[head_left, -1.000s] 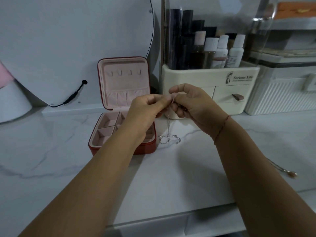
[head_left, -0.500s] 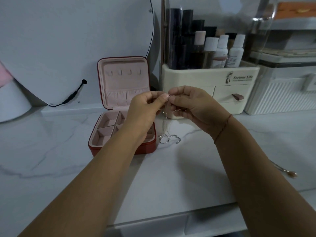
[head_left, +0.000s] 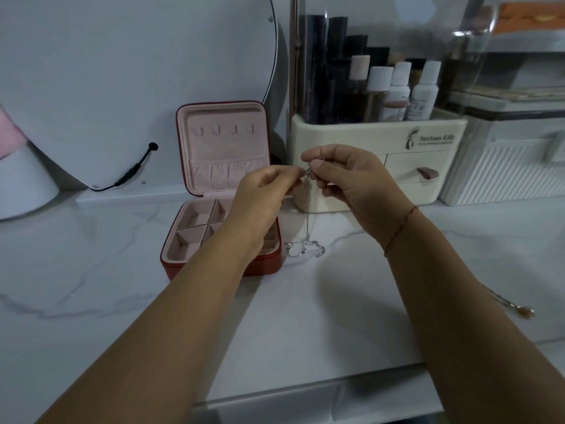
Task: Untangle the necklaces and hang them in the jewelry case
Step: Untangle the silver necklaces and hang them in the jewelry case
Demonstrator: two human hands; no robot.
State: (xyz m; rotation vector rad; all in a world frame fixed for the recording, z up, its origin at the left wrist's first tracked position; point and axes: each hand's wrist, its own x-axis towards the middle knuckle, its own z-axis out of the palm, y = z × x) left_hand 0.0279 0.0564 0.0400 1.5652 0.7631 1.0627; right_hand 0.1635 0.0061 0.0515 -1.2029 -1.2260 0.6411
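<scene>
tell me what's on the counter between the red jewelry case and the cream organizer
In the head view, the silver necklace pools there between jewelry case and organizer, its chain rising to both hands.

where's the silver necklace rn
In the head view it is centre frame: the silver necklace is pinched at its top between the left hand and right hand, its lower end heaped on the counter right of the red jewelry case.

I can read one brand only: "Serious Life" in dark script on the front of the cream organizer box (head_left: 379, 139), beside a small logo of a figure. A finer line runs under it, too small for me to read. The white bottle (head_left: 423, 96) carries a label whose print is blurred.
</scene>
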